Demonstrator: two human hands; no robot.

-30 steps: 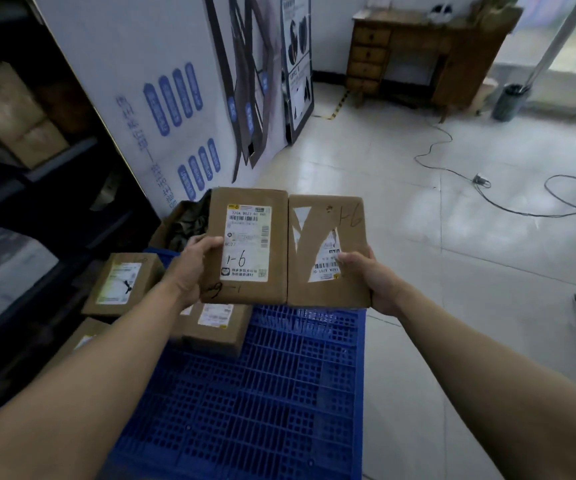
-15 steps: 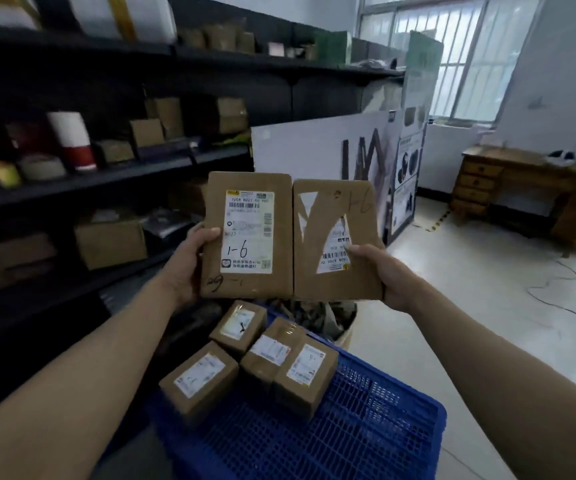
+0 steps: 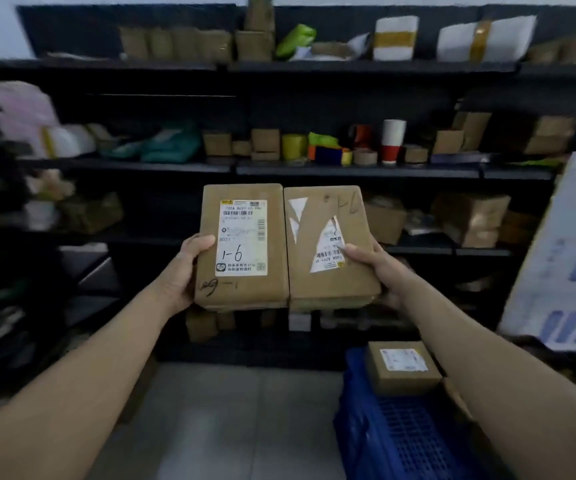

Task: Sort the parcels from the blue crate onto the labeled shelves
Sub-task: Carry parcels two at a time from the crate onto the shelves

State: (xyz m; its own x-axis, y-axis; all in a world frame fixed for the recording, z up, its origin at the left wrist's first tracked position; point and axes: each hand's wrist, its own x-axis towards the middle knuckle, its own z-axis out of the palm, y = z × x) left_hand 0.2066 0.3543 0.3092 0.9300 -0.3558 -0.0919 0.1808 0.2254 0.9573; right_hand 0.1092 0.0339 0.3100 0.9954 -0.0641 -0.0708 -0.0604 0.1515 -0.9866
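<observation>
Two flat brown parcels are held up side by side in front of the black shelves (image 3: 314, 169). My left hand (image 3: 184, 271) grips the left parcel (image 3: 241, 289) by its left edge; its white label reads "1-6". My right hand (image 3: 374, 268) grips the right parcel (image 3: 328, 209) by its right edge, thumb on a torn label; "1-6" is written on its top right corner. The two parcels touch along their inner edges. The blue crate (image 3: 407, 438) stands on the floor at the lower right with a small brown parcel (image 3: 402, 367) in it.
The shelves span the whole view on several levels, crowded with boxes, bags, tape rolls and a red and white cup (image 3: 392, 142). A white board with blue print (image 3: 563, 258) leans at the right. Grey floor tiles (image 3: 231, 420) lie between me and the shelves.
The view has swung left from the open floor and desk to face the shelves head on. Both hands keep the same hold on the two parcels. The crate now sits at the lower right.
</observation>
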